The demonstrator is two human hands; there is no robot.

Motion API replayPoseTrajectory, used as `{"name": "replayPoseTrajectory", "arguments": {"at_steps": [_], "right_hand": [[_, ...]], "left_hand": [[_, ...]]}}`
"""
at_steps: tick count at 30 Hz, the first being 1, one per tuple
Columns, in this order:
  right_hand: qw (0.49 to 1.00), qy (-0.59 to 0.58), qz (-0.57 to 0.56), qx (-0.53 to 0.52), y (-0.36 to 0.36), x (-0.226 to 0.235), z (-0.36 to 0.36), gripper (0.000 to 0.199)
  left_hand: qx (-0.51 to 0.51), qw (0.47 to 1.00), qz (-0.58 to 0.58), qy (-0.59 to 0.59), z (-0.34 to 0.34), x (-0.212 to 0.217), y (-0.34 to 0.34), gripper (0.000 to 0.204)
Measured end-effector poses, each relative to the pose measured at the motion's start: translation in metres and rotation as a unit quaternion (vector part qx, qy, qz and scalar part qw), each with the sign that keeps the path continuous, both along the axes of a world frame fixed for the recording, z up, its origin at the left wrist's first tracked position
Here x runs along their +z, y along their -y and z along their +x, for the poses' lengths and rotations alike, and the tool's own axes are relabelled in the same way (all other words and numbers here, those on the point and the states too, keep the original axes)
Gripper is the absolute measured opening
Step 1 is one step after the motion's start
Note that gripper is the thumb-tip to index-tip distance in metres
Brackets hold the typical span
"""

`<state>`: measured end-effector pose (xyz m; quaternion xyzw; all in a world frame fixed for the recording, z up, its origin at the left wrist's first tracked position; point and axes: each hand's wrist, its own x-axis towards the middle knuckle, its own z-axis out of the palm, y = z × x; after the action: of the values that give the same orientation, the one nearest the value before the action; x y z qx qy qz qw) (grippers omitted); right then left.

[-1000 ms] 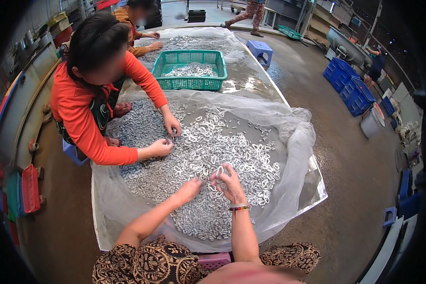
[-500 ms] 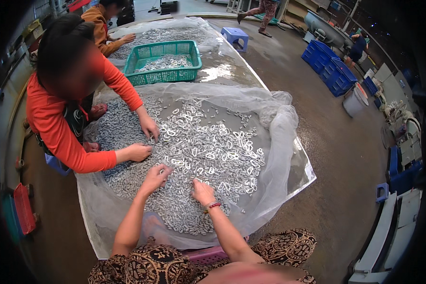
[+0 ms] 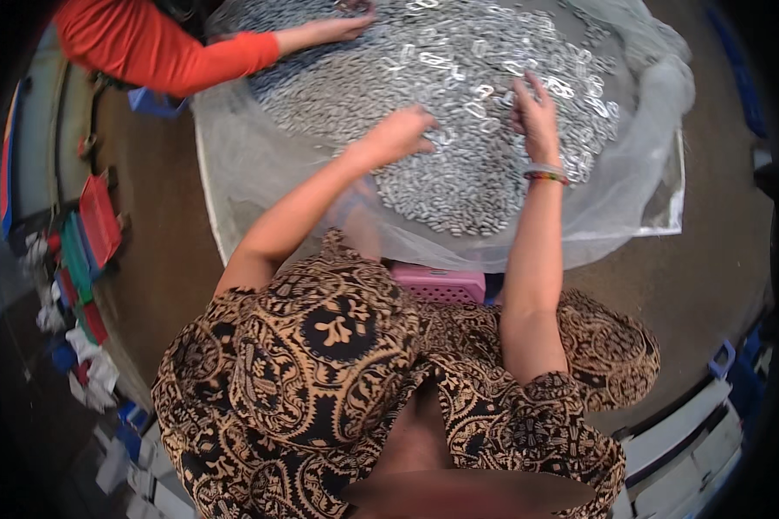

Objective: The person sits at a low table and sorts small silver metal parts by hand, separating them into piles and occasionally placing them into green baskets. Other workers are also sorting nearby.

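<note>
A wide heap of small grey pellet-shaped pieces (image 3: 459, 195) lies on a sheet of translucent white netting (image 3: 627, 212). Bright, pale oval loops (image 3: 563, 86) are scattered over its right and far parts. My left hand (image 3: 396, 137) hovers low over the middle of the heap, thumb and fingers apart, beside one pale loop. To its right, my right hand (image 3: 537, 114) is among the loops with its fingers spread and some bent. No piece shows clearly in either hand. A beaded bracelet (image 3: 545, 176) circles my right wrist.
Across the far left, another person's orange-red sleeve (image 3: 182, 56) and hand (image 3: 337, 30) reach over the heap. A pink perforated plastic basket or stool (image 3: 439, 285) stands below the near netting edge. Red and green plastic trays (image 3: 99, 221) are at the left.
The view has tilted down, showing more of my patterned clothing. My hands have moved farther apart, and my right hand's fingers have spread. The other person's visible hand has straightened out.
</note>
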<state>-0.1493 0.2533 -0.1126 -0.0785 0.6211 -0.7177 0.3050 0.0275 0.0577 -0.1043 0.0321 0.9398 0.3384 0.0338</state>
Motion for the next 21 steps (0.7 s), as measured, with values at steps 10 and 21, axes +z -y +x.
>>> {"name": "replayPoseTrajectory", "arguments": {"at_steps": [10, 21], "right_hand": [[0.791, -0.332, 0.502, 0.108, 0.016, -0.021, 0.034, 0.036], [0.882, -0.264, 0.379, 0.091, 0.051, 0.003, 0.042, 0.045]], "left_hand": [[0.153, 0.979, 0.081, -0.103, -0.031, 0.009, 0.043, 0.017], [0.253, 0.657, 0.709, 0.044, -0.022, 0.049, 0.068, 0.024]]}}
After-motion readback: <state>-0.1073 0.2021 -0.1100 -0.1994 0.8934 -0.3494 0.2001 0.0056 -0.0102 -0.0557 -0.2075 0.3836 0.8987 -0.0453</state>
